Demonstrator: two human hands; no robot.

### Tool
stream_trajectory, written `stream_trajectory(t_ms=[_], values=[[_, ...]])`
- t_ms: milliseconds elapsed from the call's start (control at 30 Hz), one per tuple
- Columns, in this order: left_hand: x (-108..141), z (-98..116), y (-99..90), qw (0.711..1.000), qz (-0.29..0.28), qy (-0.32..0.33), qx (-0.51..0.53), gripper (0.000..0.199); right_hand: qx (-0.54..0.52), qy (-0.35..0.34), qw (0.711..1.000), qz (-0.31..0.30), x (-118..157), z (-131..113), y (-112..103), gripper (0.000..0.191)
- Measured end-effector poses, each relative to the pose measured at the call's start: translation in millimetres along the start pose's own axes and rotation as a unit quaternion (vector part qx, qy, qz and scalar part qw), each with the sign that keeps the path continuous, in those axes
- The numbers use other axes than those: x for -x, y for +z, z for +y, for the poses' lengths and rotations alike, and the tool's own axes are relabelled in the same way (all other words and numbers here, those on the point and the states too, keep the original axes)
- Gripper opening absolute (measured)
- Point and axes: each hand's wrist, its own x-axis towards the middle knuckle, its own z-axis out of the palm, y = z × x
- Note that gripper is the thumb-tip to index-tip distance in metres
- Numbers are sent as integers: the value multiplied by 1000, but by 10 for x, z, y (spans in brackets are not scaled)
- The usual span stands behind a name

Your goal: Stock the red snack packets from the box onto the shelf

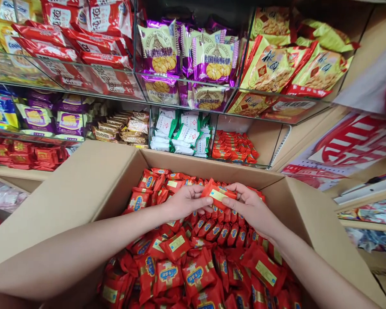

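Above the open cardboard box, both of my hands hold a red packet (218, 194) with a pale yellow label facing up. My left hand (188, 201) pinches its left end, thumb on top. The right end is gripped between the thumb and fingers of my right hand (248, 206). Many red packets (197, 272) fill the box (114, 182); those in front lie jumbled, while several behind and below my hands stand in rows. My hands hide part of these rows.
Glass-fronted shelves behind the box hold purple biscuit packs (214, 56), yellow packs (266, 64), green-and-white packets (186, 133) and a compartment of small red packets (233, 146). The box flaps spread left and right (328, 231). More shelving stands at the right.
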Motion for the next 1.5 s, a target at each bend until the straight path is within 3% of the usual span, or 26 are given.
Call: stream_trajectory(t_ms=[100,200,300,367,433,600,667,767,833,900,1000,1133,1300,1500], values=[[-30,-77,-4,997,58,43,-6,32,-14,-37,998,45,-11,80,42,29],[-62,-146,1,984,122,124,-43,31,-137,12,987,85,42,26,89,41],[-37,-140,16,939,169,221,-201,27,-298,78,951,36,103,-73,160,43],[8,-113,31,897,158,262,-319,31,-318,86,944,24,122,-101,203,42],[52,-95,48,878,122,273,-374,38,-299,80,950,48,123,-89,234,46],[81,-108,65,898,97,262,-340,47,-225,53,969,88,81,3,210,46],[72,-107,53,896,111,259,-344,44,-161,-8,981,110,31,12,90,41],[59,-91,21,893,126,254,-350,38,-20,-113,976,185,-106,-70,-294,44],[54,-80,0,894,131,248,-350,34,143,-132,950,244,-243,-197,-640,49],[50,-73,-13,894,131,240,-356,33,373,-97,884,264,-417,-350,-960,46],[52,-73,-20,884,125,238,-382,32,614,0,765,195,-734,-539,-1232,43],[71,-93,-23,865,118,247,-420,34,710,170,679,74,-1170,-647,-1220,44],[106,-96,-28,858,96,249,-439,37,731,199,653,11,-1556,-680,-1115,31],[130,-56,-37,840,66,275,-464,34,748,177,639,-31,-1639,-641,-1102,31]])
